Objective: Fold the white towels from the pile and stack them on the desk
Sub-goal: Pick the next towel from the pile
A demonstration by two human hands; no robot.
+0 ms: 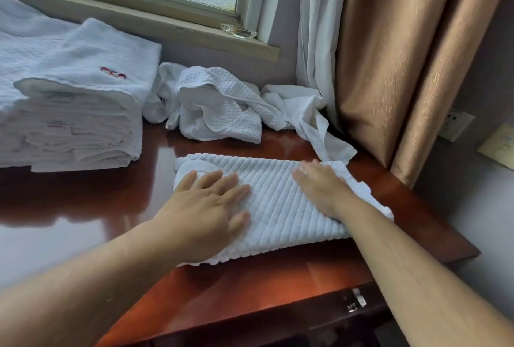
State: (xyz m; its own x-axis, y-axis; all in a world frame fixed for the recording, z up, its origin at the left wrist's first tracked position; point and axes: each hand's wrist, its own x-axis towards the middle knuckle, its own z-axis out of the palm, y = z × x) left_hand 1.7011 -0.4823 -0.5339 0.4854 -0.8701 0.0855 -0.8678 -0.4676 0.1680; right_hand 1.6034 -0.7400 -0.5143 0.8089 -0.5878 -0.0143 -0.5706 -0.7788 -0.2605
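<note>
A ribbed white towel lies folded into a long strip on the glossy reddish-brown desk. My left hand presses flat on its left part, fingers straight and spread. My right hand lies flat on its right part with straight fingers. Behind the strip, a pile of crumpled white towels sits against the wall below the window. At the left stands a stack of folded white towels, its top one bearing a red embroidered mark.
A glass ashtray sits on the window sill. A white sheer curtain and a tan curtain hang at the right, close to the desk's right edge. A wall socket is farther right. A drawer latch shows under the desk front.
</note>
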